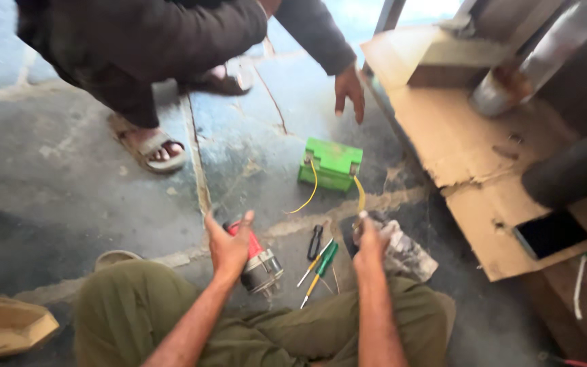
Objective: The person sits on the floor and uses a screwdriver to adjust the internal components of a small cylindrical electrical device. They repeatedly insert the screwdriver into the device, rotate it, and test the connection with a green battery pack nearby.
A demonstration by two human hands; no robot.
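Cracked concrete floor (103, 197). Our left hand (229, 248) wraps closed round red-capped grey metal motor (256, 265); right hand (369, 241) pinches yellow wire (360, 194) from green box battery (331, 163). We judge: steady motor, keep wire slack.

Person, seen from above: olive-green trousers (137, 312) of plain woven cloth, creased over both knees. Both forearms bare, no sleeves in view; left hand (229, 246) and right hand (369, 243) without gloves, rings or wristwatch. Footwear hidden beneath the legs, cannot be told.
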